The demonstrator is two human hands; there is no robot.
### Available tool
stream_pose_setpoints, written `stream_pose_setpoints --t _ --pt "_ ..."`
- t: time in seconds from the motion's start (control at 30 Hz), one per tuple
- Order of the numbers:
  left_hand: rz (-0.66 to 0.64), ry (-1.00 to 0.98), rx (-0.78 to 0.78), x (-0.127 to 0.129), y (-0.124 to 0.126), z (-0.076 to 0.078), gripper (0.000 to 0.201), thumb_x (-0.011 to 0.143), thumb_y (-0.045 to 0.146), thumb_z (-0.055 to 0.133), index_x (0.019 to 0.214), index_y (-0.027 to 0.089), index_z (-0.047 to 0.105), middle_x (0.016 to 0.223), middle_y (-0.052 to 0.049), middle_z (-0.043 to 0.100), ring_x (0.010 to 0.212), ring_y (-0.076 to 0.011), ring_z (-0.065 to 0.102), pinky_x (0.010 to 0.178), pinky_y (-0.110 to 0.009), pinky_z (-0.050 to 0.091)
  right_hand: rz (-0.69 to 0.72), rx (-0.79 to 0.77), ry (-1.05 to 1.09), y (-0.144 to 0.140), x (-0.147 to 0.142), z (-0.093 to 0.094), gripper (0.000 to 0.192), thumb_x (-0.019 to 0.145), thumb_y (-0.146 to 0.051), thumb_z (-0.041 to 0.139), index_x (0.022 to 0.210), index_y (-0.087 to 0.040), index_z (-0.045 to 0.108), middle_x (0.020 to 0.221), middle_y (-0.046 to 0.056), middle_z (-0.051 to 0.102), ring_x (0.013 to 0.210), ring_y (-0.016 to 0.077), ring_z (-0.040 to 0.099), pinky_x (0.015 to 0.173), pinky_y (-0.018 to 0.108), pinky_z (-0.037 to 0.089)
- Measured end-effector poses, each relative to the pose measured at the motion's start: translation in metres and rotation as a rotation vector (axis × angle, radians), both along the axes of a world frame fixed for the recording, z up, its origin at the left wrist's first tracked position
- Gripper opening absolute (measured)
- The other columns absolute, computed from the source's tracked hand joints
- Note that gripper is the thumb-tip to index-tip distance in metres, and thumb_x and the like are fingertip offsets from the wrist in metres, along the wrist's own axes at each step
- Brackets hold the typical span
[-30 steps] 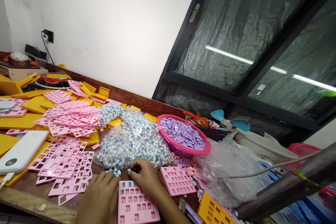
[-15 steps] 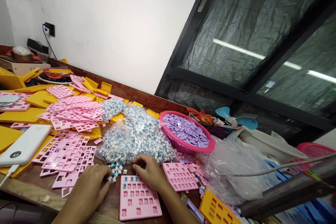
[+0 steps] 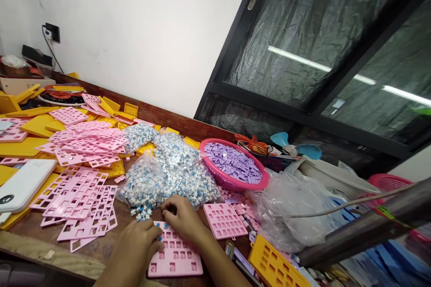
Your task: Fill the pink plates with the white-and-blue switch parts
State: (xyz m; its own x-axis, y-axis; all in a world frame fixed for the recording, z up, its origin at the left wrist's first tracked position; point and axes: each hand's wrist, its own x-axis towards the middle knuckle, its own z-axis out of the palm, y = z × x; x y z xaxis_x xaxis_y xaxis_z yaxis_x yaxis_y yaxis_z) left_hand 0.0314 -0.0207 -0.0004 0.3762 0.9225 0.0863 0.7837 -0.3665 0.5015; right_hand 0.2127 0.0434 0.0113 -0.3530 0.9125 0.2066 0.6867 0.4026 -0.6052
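Observation:
A pink keypad case (image 3: 175, 270) with rows of square openings lies near the table's front edge. A few blue-and-white key switches (image 3: 166, 226) sit in its upper-left openings. My left hand (image 3: 139, 240) is over the case's left side, its fingers curled together by the second row; whatever they pinch is hidden. My right hand (image 3: 183, 216) rests across the upper right of the case, thumb and fingers bent together at its top edge, their tips partly hidden. Loose key switches (image 3: 143, 212) are heaped just beyond the case, before clear bags of switches (image 3: 144, 181).
Pink perforated plates (image 3: 76, 193) and a white power bank (image 3: 25, 186) lie to the left. Behind on the right stands a pink basket (image 3: 262, 184) of purple pieces. Another pink case (image 3: 224, 220), a yellow case (image 3: 274, 264) and plastic bags (image 3: 286, 215) crowd the right side.
My left hand has moved right, from the loose switches onto the left part of the case. My right hand stays near the case's top edge. The whole view has shifted slightly.

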Motion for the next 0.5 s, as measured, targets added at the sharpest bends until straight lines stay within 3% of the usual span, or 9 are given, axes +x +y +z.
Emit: stream_pose_setpoints --t 0.2,0.37,0.5 --pt "-0.011 -0.049 0.109 -0.006 0.0 -0.01 0.025 0.094 0.015 0.057 0.095 0.028 0.078 0.099 -0.003 0.07 0.094 -0.0203 0.065 0.083 -0.031 0.046 -0.027 0.024 -0.093 0.003 0.005 0.0 0.016 0.078 -0.008 0.071 0.083 -0.021 0.079 0.086 0.002 0.076 0.086 0.0197 0.067 0.079 0.029 0.046" --pt "-0.038 -0.068 0.273 -0.005 0.002 -0.019 0.025 0.097 0.018 0.055 0.102 0.029 0.077 0.098 -0.003 0.072 0.09 -0.0208 0.064 0.08 -0.034 0.046 -0.011 0.006 0.04 0.005 0.019 0.005 0.028 0.077 -0.004 0.068 0.094 -0.022 0.081 0.092 0.003 0.075 0.089 0.0194 0.068 0.081 0.029 0.05" --pt "-0.065 -0.056 0.392 0.002 0.008 -0.023 0.024 0.1 0.022 0.054 0.108 0.03 0.075 0.102 -0.004 0.075 0.092 -0.0219 0.064 0.082 -0.036 0.045 0.004 -0.05 0.126 0.004 0.036 0.013 0.024 0.077 -0.008 0.069 0.091 -0.022 0.082 0.09 0.003 0.074 0.079 0.0174 0.068 0.072 0.026 0.052"
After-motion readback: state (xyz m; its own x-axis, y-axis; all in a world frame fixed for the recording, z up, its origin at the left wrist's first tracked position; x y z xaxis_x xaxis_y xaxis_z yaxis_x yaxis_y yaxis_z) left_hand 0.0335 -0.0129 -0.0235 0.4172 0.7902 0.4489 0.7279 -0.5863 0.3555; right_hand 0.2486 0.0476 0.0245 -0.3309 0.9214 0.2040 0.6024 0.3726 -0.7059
